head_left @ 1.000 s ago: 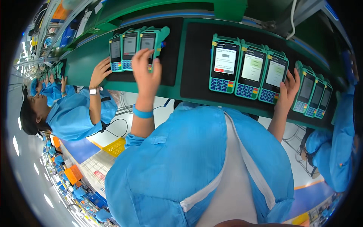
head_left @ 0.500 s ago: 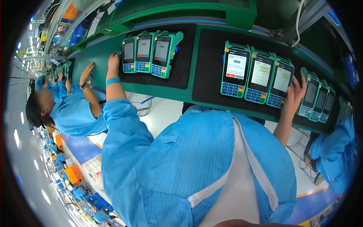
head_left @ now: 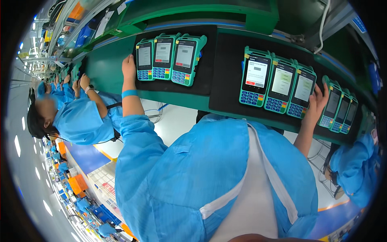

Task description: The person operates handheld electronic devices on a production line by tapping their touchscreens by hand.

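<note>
My left hand [head_left: 128,67], with a blue band at the wrist, is closed at the left edge of a black mat [head_left: 203,74]. Three green payment terminals [head_left: 163,58] with lit screens and blue keypads lie side by side on that mat, just right of the hand. My right hand [head_left: 317,101] is open, fingers spread, beside the right edge of a payment terminal [head_left: 301,90]. That terminal is the rightmost of three on a second black mat [head_left: 225,68]; whether the fingers touch it I cannot tell.
Three more terminals [head_left: 338,107] with dim screens lie beyond my right hand. A green ledge [head_left: 193,14] runs along the bench's far side, and a white cable [head_left: 323,28] hangs at the back right. Co-workers in blue sit on the left [head_left: 82,119] and right [head_left: 356,169].
The left mat, its terminals and my left hand have shifted right, closing the green gap between the mats. My right hand stays beside its terminal. The left co-worker's hands have drawn away leftward.
</note>
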Demonstrator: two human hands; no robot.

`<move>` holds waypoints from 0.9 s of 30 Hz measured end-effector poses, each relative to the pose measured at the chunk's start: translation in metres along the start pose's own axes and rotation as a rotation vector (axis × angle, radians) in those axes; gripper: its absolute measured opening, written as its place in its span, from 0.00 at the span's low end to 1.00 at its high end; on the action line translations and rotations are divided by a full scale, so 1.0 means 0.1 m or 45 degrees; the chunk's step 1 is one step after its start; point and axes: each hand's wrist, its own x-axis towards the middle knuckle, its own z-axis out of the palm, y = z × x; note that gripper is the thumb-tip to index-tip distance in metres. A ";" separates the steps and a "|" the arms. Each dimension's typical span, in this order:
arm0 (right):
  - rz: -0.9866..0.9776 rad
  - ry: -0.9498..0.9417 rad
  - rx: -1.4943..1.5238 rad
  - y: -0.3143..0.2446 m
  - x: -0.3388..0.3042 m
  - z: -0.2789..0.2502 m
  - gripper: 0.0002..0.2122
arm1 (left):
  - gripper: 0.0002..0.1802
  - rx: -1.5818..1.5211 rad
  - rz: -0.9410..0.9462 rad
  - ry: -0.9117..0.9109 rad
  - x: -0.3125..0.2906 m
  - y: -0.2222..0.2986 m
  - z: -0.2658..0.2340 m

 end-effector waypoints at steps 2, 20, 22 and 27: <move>-0.019 0.005 0.000 0.01 0.00 0.00 0.31 | 0.20 -0.095 0.192 0.041 -0.18 0.12 0.00; -0.089 -0.030 0.015 0.07 0.00 -0.03 0.30 | 0.31 -0.173 -0.146 -0.036 -0.51 0.79 -0.03; -0.088 -0.041 0.003 0.07 0.00 -0.03 0.30 | 0.31 -0.166 -0.151 -0.036 -0.50 0.76 -0.04; -0.077 -0.022 0.014 0.08 0.01 -0.03 0.31 | 0.30 -0.234 -0.149 -0.040 -0.46 0.67 -0.05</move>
